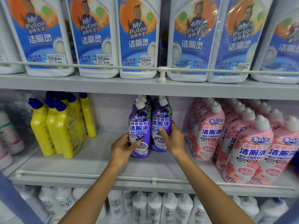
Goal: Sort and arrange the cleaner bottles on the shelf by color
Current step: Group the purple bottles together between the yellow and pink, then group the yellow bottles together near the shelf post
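left hand (123, 147) grips front purple bottle (138, 126) | right hand (172, 139) grips its neighbour (161, 122) | risk: pushing both back together may topple the tall purple row (143, 98) behind

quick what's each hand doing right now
Left hand: grips the left purple bottle low down, thumb across its front.
Right hand: grips the right purple bottle, thumb on its label.

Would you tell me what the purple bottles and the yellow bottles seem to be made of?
The purple bottles look like plastic under a glossy printed wrap; light glints on it. The yellow bottles seem to be opaque plastic, smooth and slightly shiny.
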Tool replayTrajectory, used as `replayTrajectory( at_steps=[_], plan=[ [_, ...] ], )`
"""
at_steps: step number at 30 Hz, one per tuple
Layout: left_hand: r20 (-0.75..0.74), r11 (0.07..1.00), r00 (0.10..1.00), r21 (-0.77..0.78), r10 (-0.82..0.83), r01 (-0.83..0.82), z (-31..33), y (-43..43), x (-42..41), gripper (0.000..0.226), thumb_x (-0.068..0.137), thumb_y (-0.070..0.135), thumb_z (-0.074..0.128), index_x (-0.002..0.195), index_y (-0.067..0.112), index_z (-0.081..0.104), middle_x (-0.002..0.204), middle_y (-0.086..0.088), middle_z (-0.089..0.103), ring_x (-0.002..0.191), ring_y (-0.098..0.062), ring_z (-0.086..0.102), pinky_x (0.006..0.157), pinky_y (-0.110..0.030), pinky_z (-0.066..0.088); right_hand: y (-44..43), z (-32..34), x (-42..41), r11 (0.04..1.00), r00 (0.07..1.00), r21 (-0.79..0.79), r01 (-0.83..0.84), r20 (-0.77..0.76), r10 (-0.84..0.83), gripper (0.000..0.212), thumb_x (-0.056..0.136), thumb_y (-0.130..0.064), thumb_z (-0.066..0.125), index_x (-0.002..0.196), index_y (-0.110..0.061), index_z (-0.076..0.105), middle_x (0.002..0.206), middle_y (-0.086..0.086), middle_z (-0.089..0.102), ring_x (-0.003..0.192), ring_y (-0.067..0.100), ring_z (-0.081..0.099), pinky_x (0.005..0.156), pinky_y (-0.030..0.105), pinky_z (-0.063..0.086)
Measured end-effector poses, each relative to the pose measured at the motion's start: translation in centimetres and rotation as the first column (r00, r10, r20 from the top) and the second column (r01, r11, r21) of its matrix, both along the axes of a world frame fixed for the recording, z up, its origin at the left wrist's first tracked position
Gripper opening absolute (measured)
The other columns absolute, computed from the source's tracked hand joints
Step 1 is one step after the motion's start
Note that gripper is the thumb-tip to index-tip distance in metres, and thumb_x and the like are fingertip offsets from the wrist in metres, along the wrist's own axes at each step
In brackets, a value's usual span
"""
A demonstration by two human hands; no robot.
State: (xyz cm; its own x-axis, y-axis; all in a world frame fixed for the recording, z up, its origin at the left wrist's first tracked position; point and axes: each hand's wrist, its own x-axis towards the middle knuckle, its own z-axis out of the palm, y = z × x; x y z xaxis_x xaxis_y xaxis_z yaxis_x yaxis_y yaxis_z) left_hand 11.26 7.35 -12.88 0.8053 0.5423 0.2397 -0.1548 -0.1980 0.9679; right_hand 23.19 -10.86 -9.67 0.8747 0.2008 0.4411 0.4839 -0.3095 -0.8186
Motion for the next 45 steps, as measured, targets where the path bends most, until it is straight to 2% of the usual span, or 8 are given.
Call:
replayTrajectory(
  at_steps=[4, 19, 26, 29, 32, 34, 41, 45],
  plan=[
    [-0.013, 1.0, 1.0, -0.018, -0.013, 0.013, 0.1, -0.1, -0.2, 0.026, 0.084, 0.014, 0.083, 0.105, 0.023, 0.07, 0.103, 0.007, 0.08, 0.098, -0.014, 0.076, 0.084, -0.037, 0.062, -0.1, 0.0, 0.1, 1.0, 1.0, -0.013, -0.015, -0.027, 0.014, 0.053, 0.095, -0.041, 0.069, 0.137, -0.012, 0.056, 0.117, 0.002, 0.074, 0.096, 0.015, 0.073, 0.083, 0.032, 0.062],
    [-0.079, 1.0, 0.997, -0.006, -0.023, 0.023, 0.7, -0.3, -0.8, 0.039, 0.086, 0.022, 0.082, 0.121, 0.012, 0.068, 0.114, 0.002, 0.078, 0.104, -0.016, 0.075, 0.087, -0.034, 0.062, -1.4, 1.5, -0.8, 0.992, 0.99, -0.054, -0.114, -0.091, 0.109, 0.048, 0.099, -0.046, 0.06, 0.139, -0.019, 0.055, 0.119, -0.004, 0.074, 0.1, 0.012, 0.074, 0.087, 0.035, 0.062],
    [-0.116, 0.996, 0.99, 0.035, -0.075, 0.08, 3.1, -0.5, -3.7, 0.051, 0.103, 0.042, 0.054, 0.148, 0.019, 0.05, 0.136, 0.009, 0.06, 0.116, -0.003, 0.059, 0.078, 0.002, 0.043, -3.2, 3.3, -5.4, 0.984, 0.94, 0.097, -0.151, -0.293, 0.173, 0.047, 0.106, -0.055, 0.035, 0.137, -0.028, 0.058, 0.124, -0.016, 0.066, 0.1, -0.01, 0.063, 0.08, 0.002, 0.047],
    [-0.056, 0.997, 0.997, 0.052, -0.054, 0.057, 3.6, 1.3, -6.2, 0.077, 0.095, 0.071, 0.046, 0.153, 0.019, 0.046, 0.153, 0.002, 0.051, 0.137, -0.011, 0.048, 0.116, -0.023, 0.036, -3.7, 3.5, -8.5, 0.982, 0.938, 0.169, -0.082, -0.319, 0.134, 0.065, 0.104, -0.064, 0.028, 0.145, -0.021, 0.054, 0.138, -0.005, 0.06, 0.127, 0.011, 0.056, 0.116, 0.036, 0.042],
    [-0.007, 0.999, 1.0, -0.047, -0.02, 0.019, 3.3, 3.8, -9.3, 0.091, 0.082, 0.089, 0.043, 0.144, 0.023, 0.056, 0.146, -0.003, 0.059, 0.136, -0.019, 0.054, 0.12, -0.051, 0.037, -4.0, 3.3, -12.1, 0.965, 0.93, 0.251, -0.075, -0.332, 0.158, 0.06, 0.107, -0.056, 0.025, 0.146, -0.019, 0.052, 0.135, -0.008, 0.058, 0.129, 0.012, 0.053, 0.115, 0.04, 0.04],
    [0.038, 0.994, 0.999, -0.103, -0.017, 0.021, 3.7, 4.9, -11.9, 0.068, 0.094, 0.077, 0.042, 0.138, 0.026, 0.055, 0.142, -0.005, 0.06, 0.132, -0.02, 0.057, 0.119, -0.051, 0.038, -3.8, 3.1, -14.4, 0.956, 0.921, 0.283, -0.073, -0.348, 0.174, 0.063, 0.102, -0.061, 0.028, 0.143, -0.022, 0.054, 0.134, -0.01, 0.06, 0.13, 0.013, 0.055, 0.114, 0.038, 0.042],
    [0.097, 0.961, 0.991, -0.269, 0.09, -0.061, 3.6, 9.7, -20.3, 0.082, 0.087, 0.063, 0.041, 0.149, 0.011, 0.048, 0.143, -0.013, 0.059, 0.135, -0.026, 0.055, 0.119, -0.048, 0.038, 1.4, 1.8, -20.7, 0.928, 0.892, 0.349, -0.133, -0.366, 0.265, 0.082, 0.09, -0.072, 0.035, 0.15, -0.017, 0.05, 0.144, -0.006, 0.059, 0.132, 0.007, 0.056, 0.115, 0.04, 0.044],
    [0.128, 0.954, 0.979, -0.276, 0.159, -0.119, 3.3, 12.5, -23.1, 0.06, 0.096, 0.061, 0.047, 0.14, 0.021, 0.055, 0.14, -0.008, 0.062, 0.13, -0.02, 0.059, 0.118, -0.049, 0.04, 5.9, 1.5, -22.4, 0.919, 0.87, 0.329, -0.216, -0.362, 0.334, 0.076, 0.094, -0.065, 0.032, 0.15, -0.017, 0.049, 0.149, -0.004, 0.056, 0.133, 0.006, 0.055, 0.116, 0.041, 0.043]
  ],
)
